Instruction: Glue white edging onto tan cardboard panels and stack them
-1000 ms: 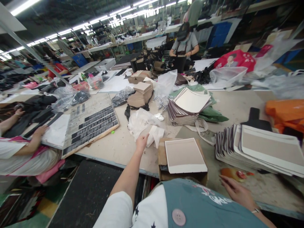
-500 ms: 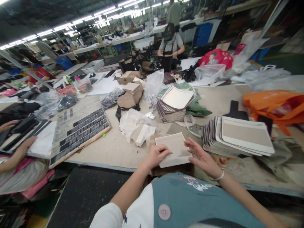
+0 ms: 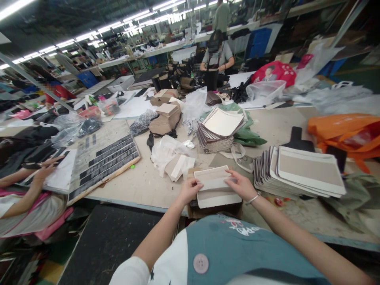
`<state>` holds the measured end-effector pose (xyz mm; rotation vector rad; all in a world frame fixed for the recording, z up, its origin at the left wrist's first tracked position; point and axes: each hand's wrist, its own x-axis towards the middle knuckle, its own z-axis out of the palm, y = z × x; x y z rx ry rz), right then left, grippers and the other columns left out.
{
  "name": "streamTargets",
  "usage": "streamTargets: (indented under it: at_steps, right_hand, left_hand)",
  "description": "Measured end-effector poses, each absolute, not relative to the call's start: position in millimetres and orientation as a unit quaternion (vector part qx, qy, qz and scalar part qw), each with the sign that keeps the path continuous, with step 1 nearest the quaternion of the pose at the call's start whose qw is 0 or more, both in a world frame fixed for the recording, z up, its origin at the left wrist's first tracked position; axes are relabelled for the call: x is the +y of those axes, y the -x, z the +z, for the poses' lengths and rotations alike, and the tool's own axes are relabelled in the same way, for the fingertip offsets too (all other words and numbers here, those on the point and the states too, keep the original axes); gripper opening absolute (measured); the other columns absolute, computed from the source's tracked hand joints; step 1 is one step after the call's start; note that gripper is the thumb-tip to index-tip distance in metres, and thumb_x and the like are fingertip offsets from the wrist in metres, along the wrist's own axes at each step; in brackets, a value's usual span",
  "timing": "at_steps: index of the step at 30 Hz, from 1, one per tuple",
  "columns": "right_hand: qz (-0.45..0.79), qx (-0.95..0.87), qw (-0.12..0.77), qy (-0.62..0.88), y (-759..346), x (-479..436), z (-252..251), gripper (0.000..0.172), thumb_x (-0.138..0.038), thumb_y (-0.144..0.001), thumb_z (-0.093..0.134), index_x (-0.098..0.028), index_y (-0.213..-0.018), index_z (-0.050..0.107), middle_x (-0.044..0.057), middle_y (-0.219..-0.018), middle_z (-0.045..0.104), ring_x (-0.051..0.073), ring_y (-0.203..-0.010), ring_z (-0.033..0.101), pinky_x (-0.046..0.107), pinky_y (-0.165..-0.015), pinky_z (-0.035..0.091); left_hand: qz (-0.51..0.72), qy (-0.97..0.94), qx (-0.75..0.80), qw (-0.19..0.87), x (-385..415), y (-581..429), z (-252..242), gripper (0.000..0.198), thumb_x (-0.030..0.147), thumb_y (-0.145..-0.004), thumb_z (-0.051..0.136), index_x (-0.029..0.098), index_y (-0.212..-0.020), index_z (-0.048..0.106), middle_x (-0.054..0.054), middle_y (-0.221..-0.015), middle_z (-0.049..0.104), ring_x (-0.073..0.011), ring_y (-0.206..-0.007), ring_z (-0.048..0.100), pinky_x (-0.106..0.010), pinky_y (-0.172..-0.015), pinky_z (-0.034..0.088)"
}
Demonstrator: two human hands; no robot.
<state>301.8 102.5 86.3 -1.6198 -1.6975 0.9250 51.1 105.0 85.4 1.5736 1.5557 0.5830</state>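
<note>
A beige panel with a white border (image 3: 219,200) lies before me at the table's front edge. Across it runs a pale, thin strip (image 3: 214,182), which looks like paper or tape. My left hand (image 3: 190,190) is closed, thumb and forefinger pinching the strip's left end. At the other end, the fingers of my right hand (image 3: 242,186) are closed on the strip. Brown material (image 3: 204,212) shows under the panel. To the right is a stack of similar white-bordered panels (image 3: 308,170); behind my hands rises another stack of cream pieces (image 3: 221,124).
A clear plastic bag with beige pieces (image 3: 172,156) lies left of my hands. Further left is a board with rows of dark pieces (image 3: 111,158), beside a co-worker's arms (image 3: 38,182). An orange bag (image 3: 350,132) sits at right. Another person (image 3: 218,57) works across the table.
My right hand has moved in from the panel's right side and taken the strip's right end. My left hand has shifted slightly left, holding the other end. The co-worker's hands at left have moved.
</note>
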Motion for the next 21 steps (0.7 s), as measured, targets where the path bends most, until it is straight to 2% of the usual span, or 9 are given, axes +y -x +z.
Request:
streamTargets:
  at_steps: [3,5,10,14,21]
  right_hand:
    - [0.278,-0.658,0.258,0.65,-296.7,121.7,83.1,0.05,-0.034,-0.074,0.055,-0.016,-0.121,0.056,0.008,-0.108,0.063,0.022,-0.095,0.059,0.033,-0.085,0.045]
    - [0.241,-0.668,0.224,0.667,-293.4,131.5,82.1,0.05,-0.035,-0.076,0.055,-0.018,-0.123,0.054,0.007,-0.11,0.063,0.022,-0.094,0.059,0.033,-0.083,0.045]
    - [0.188,-0.678,0.132,0.698,-288.1,145.0,81.1,0.051,-0.04,-0.08,0.053,-0.022,-0.128,0.049,0.002,-0.088,0.066,0.02,-0.081,0.061,0.029,-0.069,0.044]
    - [0.165,-0.684,0.115,0.701,-283.9,148.7,80.9,0.05,-0.039,-0.081,0.052,-0.024,-0.128,0.048,0.002,-0.09,0.066,0.021,-0.081,0.06,0.029,-0.067,0.042]
    - [0.123,-0.701,0.096,0.696,-281.1,148.6,78.6,0.049,-0.039,-0.083,0.049,-0.021,-0.129,0.046,0.008,-0.1,0.062,0.023,-0.088,0.058,0.031,-0.071,0.043]
  left_hand:
    - [0.22,-0.627,0.656,0.357,119.8,-51.1,82.5,0.018,0.032,-0.073,0.057,0.016,-0.072,0.065,0.001,-0.063,0.06,-0.0127,-0.063,0.054,-0.021,-0.059,0.04]
    - [0.207,-0.627,0.677,0.326,127.6,-53.1,82.9,0.018,0.033,-0.072,0.057,0.017,-0.07,0.064,0.001,-0.062,0.06,-0.0139,-0.064,0.055,-0.023,-0.061,0.04]
    - [0.167,-0.633,0.708,0.265,138.2,-58.1,83.2,0.015,0.031,-0.073,0.056,0.019,-0.071,0.064,-0.001,-0.066,0.063,-0.0167,-0.068,0.058,-0.025,-0.064,0.039]
    - [0.14,-0.644,0.712,0.242,141.1,-60.2,80.7,0.016,0.032,-0.075,0.054,0.019,-0.076,0.064,-0.003,-0.073,0.065,-0.0179,-0.073,0.059,-0.026,-0.067,0.041]
    - [0.118,-0.661,0.708,0.221,141.3,-64.4,79.3,0.016,0.03,-0.078,0.051,0.017,-0.08,0.062,-0.005,-0.081,0.064,-0.0186,-0.078,0.059,-0.027,-0.071,0.042]
